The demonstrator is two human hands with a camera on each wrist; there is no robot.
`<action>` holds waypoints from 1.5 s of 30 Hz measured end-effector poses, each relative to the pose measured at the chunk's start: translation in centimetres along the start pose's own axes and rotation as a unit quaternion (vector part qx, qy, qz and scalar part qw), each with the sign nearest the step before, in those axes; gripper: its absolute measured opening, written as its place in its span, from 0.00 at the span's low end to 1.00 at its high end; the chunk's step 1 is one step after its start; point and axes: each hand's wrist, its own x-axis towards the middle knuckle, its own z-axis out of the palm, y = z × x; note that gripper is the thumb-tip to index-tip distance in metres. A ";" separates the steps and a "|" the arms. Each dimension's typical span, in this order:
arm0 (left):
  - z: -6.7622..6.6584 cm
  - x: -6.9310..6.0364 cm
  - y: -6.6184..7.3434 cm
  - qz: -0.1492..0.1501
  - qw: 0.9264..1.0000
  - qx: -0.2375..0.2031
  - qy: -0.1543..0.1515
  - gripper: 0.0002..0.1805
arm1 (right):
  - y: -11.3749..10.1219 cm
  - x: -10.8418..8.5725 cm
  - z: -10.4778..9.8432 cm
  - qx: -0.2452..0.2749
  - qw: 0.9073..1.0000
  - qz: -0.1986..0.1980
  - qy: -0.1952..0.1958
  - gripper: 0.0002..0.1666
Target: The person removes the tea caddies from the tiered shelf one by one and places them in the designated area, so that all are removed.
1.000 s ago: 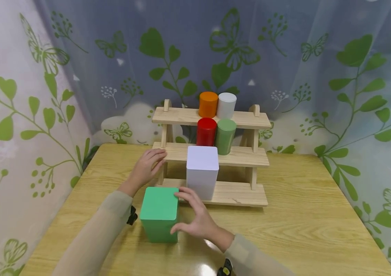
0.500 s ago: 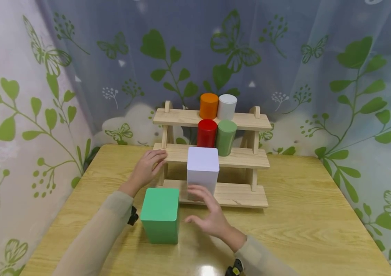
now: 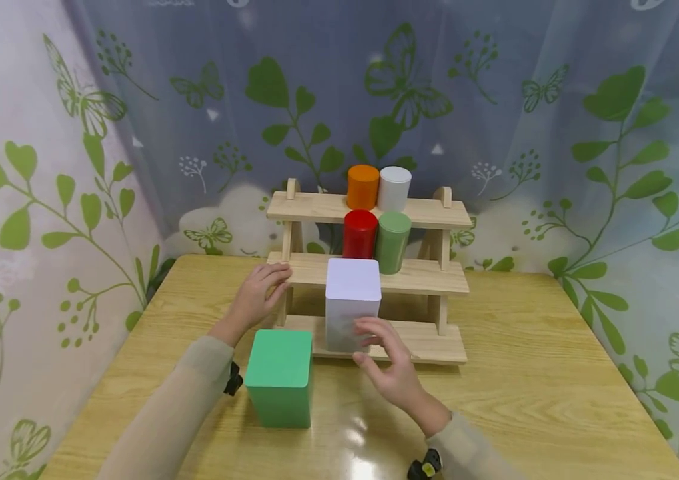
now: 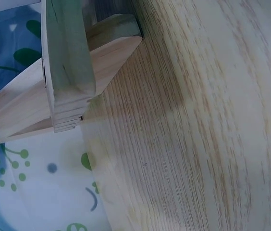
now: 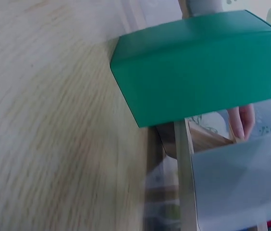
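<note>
A three-tier wooden display stand (image 3: 423, 343) stands on the table. My left hand (image 3: 253, 293) holds the left end of its middle shelf, fingers on top and thumb at the front; only a sliver of a finger shows in the left wrist view. On the bottom shelf stands a tall white box (image 3: 351, 300). My right hand (image 3: 396, 370) is in front of that box's lower right, fingers loosely bent with a gap to the thumb; whether the fingertips touch it I cannot tell. A green box (image 3: 280, 380) stands on the table left of my right hand.
An orange can (image 3: 363, 188) and a white can (image 3: 394, 189) stand on the top shelf. Below them, a red can (image 3: 360, 233) and a light green can (image 3: 393, 243) are on the middle shelf. A patterned curtain (image 3: 327, 80) hangs behind the table (image 3: 531, 373).
My right hand has left the green box and moved right, to the front of the white box. The left hand stays at the shelf end. The boxes have not moved.
</note>
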 end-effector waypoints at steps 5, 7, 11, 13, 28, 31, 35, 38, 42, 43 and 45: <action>0.0 0.1 -0.1 0.003 1.000 -0.006 0.008 0.15 | 0.1 0.1 -1.0 0.002 1.000 -0.002 0.019 0.22; 0.0 0.1 -0.1 0.002 1.000 -0.008 0.011 0.15 | 0.1 0.2 -1.3 0.002 1.000 0.002 0.026 0.22; 0.0 0.1 -0.1 -0.003 1.000 -0.010 0.012 0.15 | 0.1 0.2 -2.2 -0.002 0.999 0.018 0.033 0.20; 0.1 0.0 0.0 -0.005 1.000 -0.009 0.011 0.15 | 0.2 0.1 -2.7 -0.006 0.999 0.025 0.035 0.20; 0.2 -0.3 0.0 -0.012 1.000 -0.013 0.014 0.15 | 1.6 -0.3 -5.7 -0.049 0.997 0.039 0.045 0.22; 0.2 -0.3 0.0 -0.016 1.000 -0.012 0.013 0.15 | 1.5 0.0 -6.0 -0.054 0.996 0.054 0.045 0.23; 0.1 -0.3 0.1 -0.020 1.000 -0.011 0.008 0.15 | 1.8 0.3 -6.2 -0.060 0.993 0.084 0.049 0.27; 0.1 -0.2 0.2 -0.013 1.000 -0.011 0.009 0.15 | 2.0 0.5 -6.3 -0.062 0.989 0.123 0.048 0.29; 0.1 -0.1 0.0 0.014 1.000 -0.006 0.018 0.15 | 2.4 0.8 -6.3 -0.050 0.982 0.176 0.042 0.33; 0.1 0.0 0.0 0.020 1.000 -0.004 0.018 0.16 | 2.5 0.9 -6.3 -0.047 0.981 0.183 0.039 0.34; 0.0 0.1 -0.2 0.032 0.999 0.003 0.017 0.16 | 2.7 1.2 -6.2 -0.039 0.979 0.199 0.032 0.35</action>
